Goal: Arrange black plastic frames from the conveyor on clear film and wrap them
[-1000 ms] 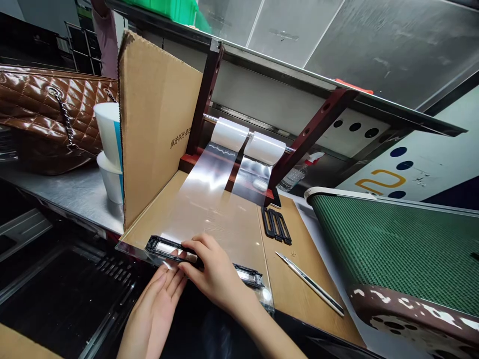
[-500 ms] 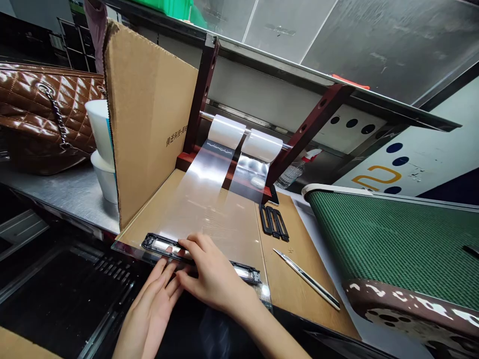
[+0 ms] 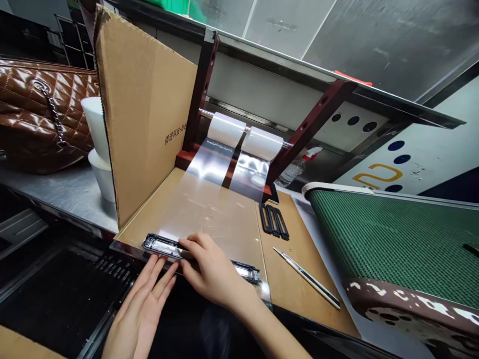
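A long, narrow black plastic frame (image 3: 163, 245) with a shiny middle strip lies along the front edge of the glass-topped board (image 3: 129, 245). My right hand (image 3: 215, 274) reaches over the frame's middle and hides part of it; the fingers rest on its far side and the thumb is at its near side, gripping it. My left hand (image 3: 140, 304) is palm up below the board edge, fingers stretched out, with the tips at the frame's near side. Clear film (image 3: 209, 162) runs from two white rolls (image 3: 226, 130) down onto the board behind the frame.
Right of the glass lie black slotted plastic pieces (image 3: 275, 221) and a craft knife (image 3: 307, 277). A cardboard panel (image 3: 145, 109) stands on the left, beside white tubs (image 3: 101, 172) and a brown quilted bag (image 3: 41, 119). A green conveyor belt (image 3: 392, 239) runs at the right.
My left hand has shifted slightly left and its fingers have spread further along the frame's near edge. My right hand stays on the frame, its thumb moved a little.
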The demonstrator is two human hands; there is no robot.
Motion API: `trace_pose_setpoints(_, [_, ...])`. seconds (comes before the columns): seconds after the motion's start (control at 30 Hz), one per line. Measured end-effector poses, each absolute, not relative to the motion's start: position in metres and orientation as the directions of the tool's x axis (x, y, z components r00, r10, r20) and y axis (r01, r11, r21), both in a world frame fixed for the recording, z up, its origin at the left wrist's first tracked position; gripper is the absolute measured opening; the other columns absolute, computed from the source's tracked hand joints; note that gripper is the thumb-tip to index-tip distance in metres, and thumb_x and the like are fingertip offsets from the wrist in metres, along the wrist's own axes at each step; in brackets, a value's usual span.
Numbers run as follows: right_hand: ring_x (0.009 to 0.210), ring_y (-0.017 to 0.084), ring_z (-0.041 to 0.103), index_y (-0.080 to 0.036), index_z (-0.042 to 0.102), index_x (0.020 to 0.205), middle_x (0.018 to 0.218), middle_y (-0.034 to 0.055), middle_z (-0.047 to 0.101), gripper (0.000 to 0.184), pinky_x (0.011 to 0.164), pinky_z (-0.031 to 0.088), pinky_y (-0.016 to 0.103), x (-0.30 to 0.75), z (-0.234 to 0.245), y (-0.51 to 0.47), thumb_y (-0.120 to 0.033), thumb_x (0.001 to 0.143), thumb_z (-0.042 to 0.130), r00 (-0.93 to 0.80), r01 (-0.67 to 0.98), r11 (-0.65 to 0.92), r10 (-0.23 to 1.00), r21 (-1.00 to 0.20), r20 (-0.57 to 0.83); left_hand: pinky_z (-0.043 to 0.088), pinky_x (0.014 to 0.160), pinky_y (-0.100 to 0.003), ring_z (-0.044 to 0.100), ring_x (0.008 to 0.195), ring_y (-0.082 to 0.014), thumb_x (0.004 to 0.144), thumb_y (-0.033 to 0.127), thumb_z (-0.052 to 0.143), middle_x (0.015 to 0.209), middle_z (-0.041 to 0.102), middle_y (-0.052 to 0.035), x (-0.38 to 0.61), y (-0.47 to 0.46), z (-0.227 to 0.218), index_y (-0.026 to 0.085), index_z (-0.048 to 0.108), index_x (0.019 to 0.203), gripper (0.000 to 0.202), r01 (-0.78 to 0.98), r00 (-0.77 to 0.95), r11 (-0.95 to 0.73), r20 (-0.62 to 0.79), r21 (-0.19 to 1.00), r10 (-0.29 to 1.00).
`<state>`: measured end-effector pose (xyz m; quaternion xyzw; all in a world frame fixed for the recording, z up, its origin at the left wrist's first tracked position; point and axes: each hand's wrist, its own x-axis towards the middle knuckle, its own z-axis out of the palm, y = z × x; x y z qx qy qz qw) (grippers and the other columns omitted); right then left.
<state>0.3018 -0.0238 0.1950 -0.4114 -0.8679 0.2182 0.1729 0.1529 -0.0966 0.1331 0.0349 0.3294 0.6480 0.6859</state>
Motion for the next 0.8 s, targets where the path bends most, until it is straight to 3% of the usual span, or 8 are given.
trace_pose_setpoints(0.13, [0.109,0.023,0.058,-0.015,0.056,0.130,0.119,0.0125,0.060,0.038,0.098,0.052,0.038,0.301,0.189,-0.022,-0.013,0.092,0.053,-0.592,0.664,0.563,0.798,-0.492,0.115,0.017,0.123,-0.037,0.042,0.141,-0.0260,0.084,0.038,0.069,0.135,0.067,0.0020,0.144,-0.104,0.136,0.032,0.075,0.113,0.030,-0.833,-0.089,0.160,-0.413,0.530,0.906])
trace_pose_setpoints(0.33, [0.107,0.024,0.058,-0.013,0.056,0.129,0.119,0.0138,0.060,0.037,0.097,0.052,0.041,0.300,0.189,-0.023,-0.013,0.092,0.054,-0.616,0.672,0.578,0.783,-0.462,0.084,0.024,0.121,-0.041,0.043,0.140,-0.0288,0.073,0.047,0.076,0.140,0.064,0.0020,0.140,-0.112,0.134,0.036,0.072,0.118,0.046,-0.776,-0.149,0.206,-0.491,0.596,0.858])
trace_pose_setpoints(0.53, [0.107,0.026,0.058,-0.016,0.051,0.135,0.120,0.0133,0.060,0.048,0.095,0.052,0.043,0.300,0.186,-0.023,-0.020,0.089,0.065,-0.609,0.670,0.587,0.785,-0.454,0.115,0.023,0.121,-0.044,0.046,0.138,-0.0304,0.073,0.047,0.076,0.139,0.064,0.0014,0.139,-0.107,0.127,0.036,0.073,0.115,0.044,-0.764,-0.161,0.200,-0.481,0.614,0.862])
trace_pose_setpoints(0.67, [0.106,0.027,0.058,-0.015,0.053,0.133,0.119,0.0132,0.060,0.055,0.094,0.052,0.042,0.297,0.185,-0.024,-0.033,0.085,0.074,-0.601,0.672,0.577,0.791,-0.463,0.114,0.023,0.120,-0.045,0.049,0.136,-0.0311,0.071,0.047,0.077,0.136,0.066,0.0004,0.137,-0.107,0.125,0.035,0.073,0.114,0.044,-0.762,-0.172,0.189,-0.475,0.620,0.863])
trace_pose_setpoints(0.8, [0.104,0.026,0.059,-0.014,0.059,0.126,0.116,0.0123,0.061,0.050,0.092,0.052,0.038,0.294,0.183,-0.025,-0.035,0.084,0.076,-0.577,0.700,0.557,0.810,-0.446,0.106,0.026,0.120,-0.043,0.048,0.136,-0.0318,0.069,0.047,0.079,0.133,0.068,0.0004,0.137,-0.109,0.126,0.034,0.074,0.112,0.046,-0.754,-0.221,0.171,-0.489,0.635,0.844])
